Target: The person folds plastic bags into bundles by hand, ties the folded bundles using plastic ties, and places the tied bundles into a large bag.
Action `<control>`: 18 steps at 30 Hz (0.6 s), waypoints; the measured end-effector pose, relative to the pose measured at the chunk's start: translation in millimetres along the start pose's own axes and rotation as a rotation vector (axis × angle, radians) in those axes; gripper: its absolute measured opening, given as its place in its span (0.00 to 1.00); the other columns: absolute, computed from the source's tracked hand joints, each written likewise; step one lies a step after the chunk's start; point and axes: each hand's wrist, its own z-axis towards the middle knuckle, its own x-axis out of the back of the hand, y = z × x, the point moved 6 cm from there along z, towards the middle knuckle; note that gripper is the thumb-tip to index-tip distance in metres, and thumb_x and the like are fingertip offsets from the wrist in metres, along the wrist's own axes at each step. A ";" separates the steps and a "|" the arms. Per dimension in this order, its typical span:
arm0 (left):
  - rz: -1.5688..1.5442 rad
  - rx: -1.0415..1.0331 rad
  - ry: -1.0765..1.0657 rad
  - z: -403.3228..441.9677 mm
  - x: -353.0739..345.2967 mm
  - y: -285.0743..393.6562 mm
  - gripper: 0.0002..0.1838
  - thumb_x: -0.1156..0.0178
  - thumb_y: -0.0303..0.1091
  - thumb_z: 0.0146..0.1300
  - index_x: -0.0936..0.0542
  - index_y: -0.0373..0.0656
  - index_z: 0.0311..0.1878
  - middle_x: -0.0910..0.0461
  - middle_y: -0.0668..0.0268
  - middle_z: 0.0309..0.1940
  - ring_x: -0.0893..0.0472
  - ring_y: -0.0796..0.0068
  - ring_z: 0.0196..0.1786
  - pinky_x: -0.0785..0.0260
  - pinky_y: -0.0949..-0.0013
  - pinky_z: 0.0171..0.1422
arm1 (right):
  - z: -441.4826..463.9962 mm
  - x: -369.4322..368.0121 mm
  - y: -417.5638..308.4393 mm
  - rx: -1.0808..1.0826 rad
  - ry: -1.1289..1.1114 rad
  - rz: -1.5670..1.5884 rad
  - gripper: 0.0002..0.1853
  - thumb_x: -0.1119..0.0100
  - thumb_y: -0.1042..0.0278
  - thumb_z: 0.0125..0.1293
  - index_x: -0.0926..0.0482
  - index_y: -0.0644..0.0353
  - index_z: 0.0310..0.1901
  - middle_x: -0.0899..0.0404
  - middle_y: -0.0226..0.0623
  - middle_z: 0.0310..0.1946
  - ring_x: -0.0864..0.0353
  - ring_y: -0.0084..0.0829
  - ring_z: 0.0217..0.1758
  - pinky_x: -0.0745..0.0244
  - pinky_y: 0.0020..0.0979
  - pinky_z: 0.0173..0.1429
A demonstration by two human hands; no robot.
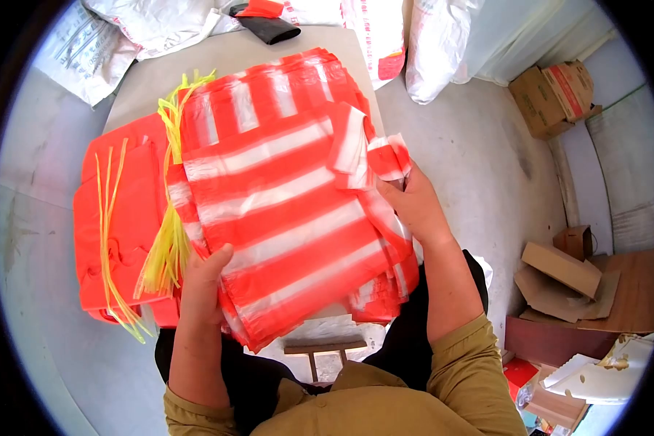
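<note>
A stack of red-and-white striped plastic bags [291, 225] lies tilted in front of me, over a second striped pile [269, 94] on the table. My left hand [205, 280] grips the stack's lower left edge, thumb on top and fingers hidden underneath. At the upper right, my right hand [416, 206] is closed on the gathered, folded end of the striped bags. A bunch of yellow plastic strips [163, 254] hangs along the stack's left side, near my left hand.
Left of the stack is a pile of plain red bags [131, 211] with several yellow strips across it. White sacks [160, 25] and a black tube-like thing [269, 29] sit at the table's far end. Cardboard boxes [552, 98] stand on the right, with flattened cardboard [570, 280] nearer.
</note>
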 end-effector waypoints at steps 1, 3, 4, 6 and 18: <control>0.076 0.002 0.031 1.7 0.7 1.4 0.36 0.37 0.28 0.67 0.35 0.38 0.77 0.24 0.55 0.68 0.20 0.59 0.67 0.26 0.54 0.72 | 0.1 0.4 -1.3 0.029 0.001 -0.041 0.27 0.35 0.70 0.69 0.25 0.63 0.69 0.16 0.34 0.54 0.19 0.25 0.55 0.25 0.30 0.62; 0.193 -0.050 0.063 3.5 -0.3 6.0 0.38 0.37 0.25 0.64 0.37 0.38 0.78 0.24 0.55 0.68 0.20 0.59 0.67 0.26 0.55 0.72 | -0.6 -0.2 -5.8 0.062 0.012 -0.100 0.26 0.36 0.72 0.68 0.25 0.64 0.68 0.15 0.36 0.55 0.18 0.28 0.57 0.25 0.32 0.64; 0.235 -0.103 0.064 3.6 -1.9 8.4 0.39 0.37 0.24 0.63 0.37 0.38 0.78 0.23 0.55 0.68 0.20 0.59 0.67 0.25 0.56 0.71 | -2.0 -0.9 -9.2 0.065 0.023 -0.117 0.26 0.36 0.72 0.68 0.24 0.65 0.67 0.15 0.37 0.55 0.18 0.28 0.57 0.25 0.32 0.65; 0.331 -0.164 0.063 6.1 -0.2 10.7 0.40 0.38 0.22 0.61 0.37 0.38 0.79 0.23 0.56 0.68 0.20 0.60 0.68 0.25 0.57 0.71 | -3.2 -1.3 -10.9 0.066 0.028 -0.152 0.25 0.36 0.73 0.67 0.23 0.66 0.66 0.14 0.37 0.55 0.18 0.28 0.57 0.25 0.32 0.65; 1.022 -0.489 0.039 39.9 -38.6 103.4 0.41 0.42 0.18 0.58 0.33 0.39 0.79 0.18 0.51 0.63 0.19 0.56 0.68 0.29 0.60 0.73 | -59.6 -4.3 -4.4 -0.100 0.155 0.374 0.22 0.32 0.79 0.63 0.18 0.65 0.60 0.13 0.37 0.53 0.14 0.34 0.56 0.22 0.36 0.63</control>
